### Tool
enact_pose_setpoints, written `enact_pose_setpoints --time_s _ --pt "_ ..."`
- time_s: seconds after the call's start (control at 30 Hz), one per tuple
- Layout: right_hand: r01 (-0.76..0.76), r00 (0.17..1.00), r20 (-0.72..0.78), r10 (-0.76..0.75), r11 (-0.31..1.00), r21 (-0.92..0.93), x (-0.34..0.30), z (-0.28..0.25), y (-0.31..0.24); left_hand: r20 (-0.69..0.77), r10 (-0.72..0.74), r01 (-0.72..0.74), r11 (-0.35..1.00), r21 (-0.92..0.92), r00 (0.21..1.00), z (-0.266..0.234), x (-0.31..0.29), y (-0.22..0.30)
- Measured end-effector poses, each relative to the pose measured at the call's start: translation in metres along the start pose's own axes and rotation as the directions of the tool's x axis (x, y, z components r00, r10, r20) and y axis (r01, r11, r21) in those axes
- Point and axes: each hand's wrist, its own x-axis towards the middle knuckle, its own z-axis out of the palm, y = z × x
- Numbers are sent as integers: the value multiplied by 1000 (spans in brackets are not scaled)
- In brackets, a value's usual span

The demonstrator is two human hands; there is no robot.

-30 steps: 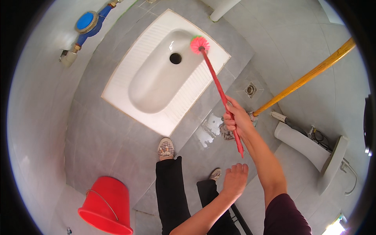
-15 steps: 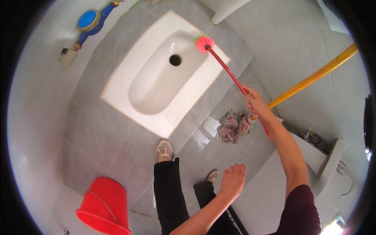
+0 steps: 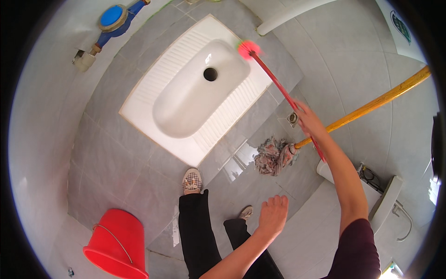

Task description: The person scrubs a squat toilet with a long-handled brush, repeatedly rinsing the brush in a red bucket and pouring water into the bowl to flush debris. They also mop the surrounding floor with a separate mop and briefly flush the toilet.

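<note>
My right hand point(image 3: 308, 122) is closed round the red handle of a toilet brush point(image 3: 273, 76), its arm stretched forward. The round pink head with green bristles is at the far right corner of a white squat toilet point(image 3: 223, 131) set in the floor. Whether the bristles touch the ceramic, I cannot tell. My left hand point(image 3: 273, 215) hovers nearer to me, its fingers curled in and nothing seen in it. Below and left of the right hand lies the grey and pink cloth head of a mop point(image 3: 274, 157) on wet tiles; its yellow wooden handle point(image 3: 378, 100) slants up to the right.
A red bucket point(image 3: 118, 237) with a wire handle stands at the near left. Beside the right hand is a floor drain point(image 3: 292, 118). A blue water meter point(image 3: 111, 17) is on the left wall, and a white pipe point(image 3: 288, 16) runs at the back. A washbasin point(image 3: 385, 200) is at right.
The brush head has shifted slightly right and down in the picture and is blurred. The view has moved a little, bringing the floor drain into sight. My left hand keeps its curled shape.
</note>
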Motion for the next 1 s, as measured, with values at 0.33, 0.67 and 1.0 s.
enact_pose_setpoints --time_s 0.33,0.67,1.0 --pt "115 990 -97 -101 980 160 78 22 -108 -53 -2 2 1000 5 999 0 2 -4" --pt "27 1000 -11 -26 994 106 -11 59 -27 -53 -52 52 999 -6 997 -9 8 -10" --pt "124 989 -93 -111 982 144 45 94 -48 -65 -22 22 1000 -1 998 16 0 0"
